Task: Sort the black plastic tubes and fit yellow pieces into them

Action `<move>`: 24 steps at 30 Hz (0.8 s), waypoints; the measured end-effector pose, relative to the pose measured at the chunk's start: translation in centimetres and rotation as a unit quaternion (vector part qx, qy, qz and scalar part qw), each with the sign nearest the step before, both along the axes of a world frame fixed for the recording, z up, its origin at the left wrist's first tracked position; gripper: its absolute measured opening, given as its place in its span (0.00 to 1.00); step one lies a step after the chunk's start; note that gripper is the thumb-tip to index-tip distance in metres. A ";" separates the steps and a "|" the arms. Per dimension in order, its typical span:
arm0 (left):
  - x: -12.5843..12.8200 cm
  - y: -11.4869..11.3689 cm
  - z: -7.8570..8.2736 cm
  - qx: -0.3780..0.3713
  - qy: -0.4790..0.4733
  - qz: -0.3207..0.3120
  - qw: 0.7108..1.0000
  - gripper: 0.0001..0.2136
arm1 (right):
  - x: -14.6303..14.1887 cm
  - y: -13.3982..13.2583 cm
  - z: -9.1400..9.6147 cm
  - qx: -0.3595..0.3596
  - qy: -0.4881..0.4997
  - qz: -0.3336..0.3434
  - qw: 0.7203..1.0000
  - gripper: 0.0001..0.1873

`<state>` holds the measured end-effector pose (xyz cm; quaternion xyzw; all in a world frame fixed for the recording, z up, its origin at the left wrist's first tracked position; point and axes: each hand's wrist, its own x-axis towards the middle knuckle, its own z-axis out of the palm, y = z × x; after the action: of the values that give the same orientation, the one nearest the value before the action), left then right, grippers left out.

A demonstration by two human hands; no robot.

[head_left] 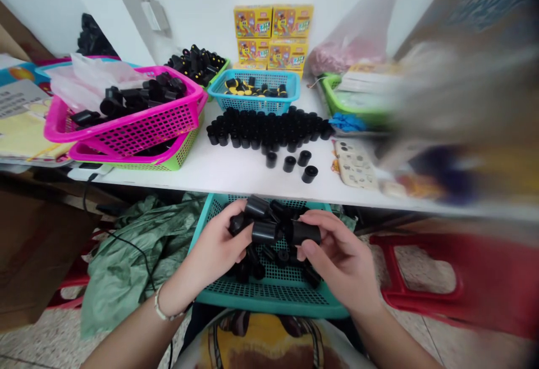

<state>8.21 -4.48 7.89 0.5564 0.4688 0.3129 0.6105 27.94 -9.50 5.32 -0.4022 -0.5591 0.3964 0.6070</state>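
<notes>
Both hands gripped narrowly — the left hand [217, 244] closed around a short black plastic tube [263, 232], the right hand [337, 259] around another black plastic tube [306, 233] — just above a teal perforated plastic basket [269, 299] holding a loose heap of matching tubes [283, 256].

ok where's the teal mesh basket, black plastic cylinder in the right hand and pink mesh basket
teal mesh basket [269, 301], head view, front rim
black plastic cylinder [306, 233], head view, curved side
pink mesh basket [147, 133], head view, side wall
</notes>
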 end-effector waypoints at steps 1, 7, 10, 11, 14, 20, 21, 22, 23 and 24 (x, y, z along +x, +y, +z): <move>0.0 0.0 0.0 0.002 0.004 -0.001 1.000 0.12 | 0.1 0.0 0.0 -0.002 -0.004 -0.001 1.000 0.16; 0.0 0.1 0.0 0.086 0.060 0.015 0.994 0.10 | 0.4 -0.3 0.0 -0.005 -0.033 0.001 0.999 0.17; 0.0 0.0 0.0 0.154 0.096 0.016 0.983 0.09 | 0.4 -0.4 -0.1 -0.006 -0.054 0.007 0.999 0.18; 0.0 0.0 0.0 0.175 0.106 0.009 0.979 0.08 | 0.3 -0.4 -0.2 -0.010 -0.057 0.022 0.998 0.18; 0.4 -0.3 -0.7 0.238 0.144 -0.011 0.961 0.05 | -0.1 -0.1 -0.8 -0.018 -0.053 0.065 0.996 0.17; 0.3 -0.1 -3.0 0.295 0.224 0.014 0.929 0.09 | -0.5 0.8 -1.2 0.068 -0.335 0.038 0.939 0.21; 0.0 0.1 -3.2 0.292 0.217 0.010 0.931 0.09 | -0.5 0.9 -1.1 0.091 -0.378 0.040 0.921 0.21; -0.3 0.3 -3.3 0.278 0.203 0.005 0.939 0.09 | -0.4 0.9 -1.0 0.118 -0.399 0.035 0.909 0.19; -0.7 0.6 -3.4 0.247 0.186 0.003 0.951 0.10 | -0.3 0.9 -0.9 0.142 -0.402 0.024 0.904 0.16; -1.1 0.8 -3.4 0.202 0.168 0.007 0.965 0.13 | -0.1 1.0 -0.9 0.160 -0.394 0.010 0.905 0.14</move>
<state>7.14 -3.65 4.49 0.7094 0.4954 0.3073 0.3961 27.81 -8.51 4.42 -0.4177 -0.8123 0.1168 0.3900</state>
